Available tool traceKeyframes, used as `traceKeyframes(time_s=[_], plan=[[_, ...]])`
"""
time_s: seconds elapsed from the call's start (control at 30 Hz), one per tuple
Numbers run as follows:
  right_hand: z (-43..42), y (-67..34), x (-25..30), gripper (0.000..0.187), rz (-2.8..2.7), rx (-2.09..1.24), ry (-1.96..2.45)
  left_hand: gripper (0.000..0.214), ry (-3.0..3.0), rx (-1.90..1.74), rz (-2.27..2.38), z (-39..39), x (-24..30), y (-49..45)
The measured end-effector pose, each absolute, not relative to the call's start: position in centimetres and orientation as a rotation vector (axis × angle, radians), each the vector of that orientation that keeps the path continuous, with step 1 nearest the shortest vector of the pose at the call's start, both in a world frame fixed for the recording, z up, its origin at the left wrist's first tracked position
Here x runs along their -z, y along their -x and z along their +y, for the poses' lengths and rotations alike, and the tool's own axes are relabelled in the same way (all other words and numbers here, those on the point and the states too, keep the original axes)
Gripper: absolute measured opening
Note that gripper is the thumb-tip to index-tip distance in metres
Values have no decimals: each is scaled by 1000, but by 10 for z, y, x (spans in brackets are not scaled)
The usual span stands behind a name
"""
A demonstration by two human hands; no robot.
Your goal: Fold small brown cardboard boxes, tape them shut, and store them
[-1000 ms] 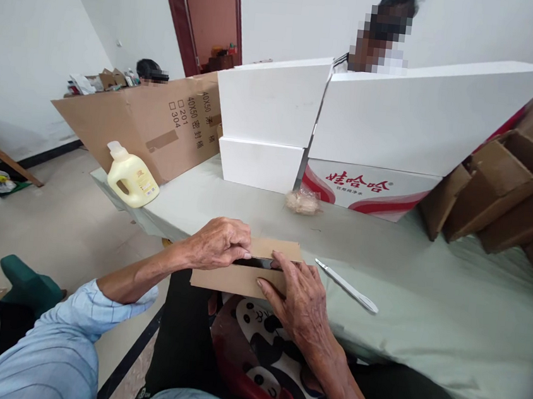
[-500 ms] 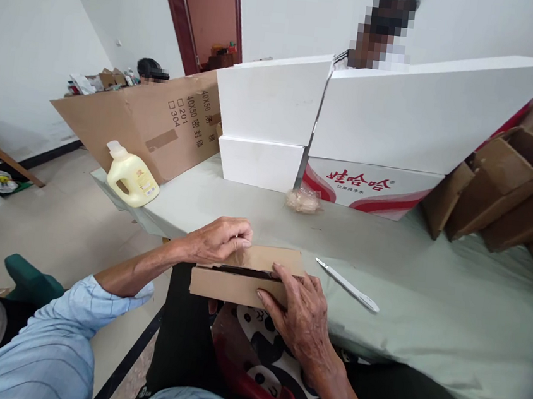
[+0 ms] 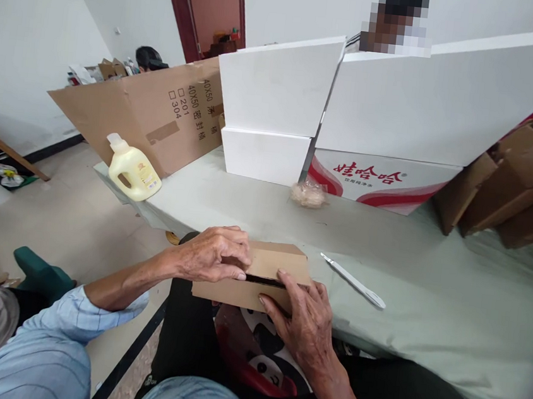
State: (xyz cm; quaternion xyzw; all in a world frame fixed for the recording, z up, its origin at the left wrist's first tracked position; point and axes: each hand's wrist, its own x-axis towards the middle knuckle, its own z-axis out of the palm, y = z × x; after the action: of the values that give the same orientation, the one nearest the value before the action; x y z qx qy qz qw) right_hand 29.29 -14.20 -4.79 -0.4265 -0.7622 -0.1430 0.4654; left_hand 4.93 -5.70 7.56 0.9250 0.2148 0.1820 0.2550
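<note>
A small brown cardboard box (image 3: 276,265) is held over my lap at the table's edge, with a dark slit between its top flaps. My right hand (image 3: 307,311) grips its right end, thumb on the near flap and fingers on the far one. At the left end, my left hand (image 3: 213,254) is closed over the box, fingers curled on the far flap and thumb beside the slit. Its fingers hide that end of the box. A scalpel-like white knife (image 3: 355,282) lies on the green-grey cloth, to the right of my right hand.
A crumpled clear plastic bag (image 3: 309,194) lies before the white cartons (image 3: 264,157). Farther left stand a pale yellow jug (image 3: 134,170) and a large brown carton sheet (image 3: 137,113). Folded brown cardboard (image 3: 511,181) fills the right side. Two people are partly visible behind the cartons.
My left hand has come down from above the box onto its far flap, with the thumb at the slit. My right hand keeps its grip. The view has shifted slightly.
</note>
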Motion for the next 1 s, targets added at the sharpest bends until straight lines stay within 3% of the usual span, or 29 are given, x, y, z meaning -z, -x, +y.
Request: traceKeyframes(time_s=[0.3, 0.5, 0.73, 0.87, 1.0], plan=[[-145, -291, 48, 41, -1869, 348, 1058, 10, -2413, -592, 638, -62, -68, -51], [-143, -291, 50, 46, -1867, 336, 1075, 25, -2570, -596, 542, -61, -64, -50], [-144, -291, 48, 56, -1866, 335, 1075, 23, -2672, -536, 553, -62, -62, -47], [-145, -291, 47, 54, -1867, 332, 1078, 11, -2593, -549, 461, -59, -67, -43], [-144, -291, 47, 49, -1870, 328, 1080, 18, -2633, -564, 418, -56, -68, -41]])
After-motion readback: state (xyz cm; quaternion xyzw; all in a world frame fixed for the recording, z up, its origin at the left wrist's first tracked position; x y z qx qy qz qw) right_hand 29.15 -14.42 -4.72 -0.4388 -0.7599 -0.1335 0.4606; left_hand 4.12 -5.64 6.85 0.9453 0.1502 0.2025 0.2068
